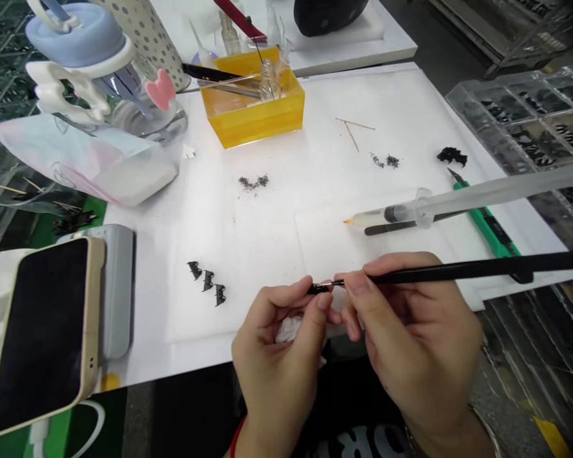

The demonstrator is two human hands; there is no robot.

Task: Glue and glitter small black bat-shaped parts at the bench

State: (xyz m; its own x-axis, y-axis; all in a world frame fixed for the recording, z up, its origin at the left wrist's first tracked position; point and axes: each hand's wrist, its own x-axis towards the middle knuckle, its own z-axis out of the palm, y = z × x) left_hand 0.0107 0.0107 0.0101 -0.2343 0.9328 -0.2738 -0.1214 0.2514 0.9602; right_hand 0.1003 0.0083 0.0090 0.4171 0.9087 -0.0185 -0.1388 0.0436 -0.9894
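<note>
My left hand pinches a small black part between thumb and fingertips. A crumpled white tissue is tucked in the same palm. In my right hand is a thin black-handled brush, its fine tip touching or very near the small part. To the left on the white work surface lie three small black parts in a slanting row. Beyond my right hand rest a syringe with an orange tip and a dark flat strip.
A green utility knife and black scraps lie at right. Tiny dark bits and thin sticks are scattered farther back. A yellow box holds tools and bottles. A phone, pouch and cup crowd the left.
</note>
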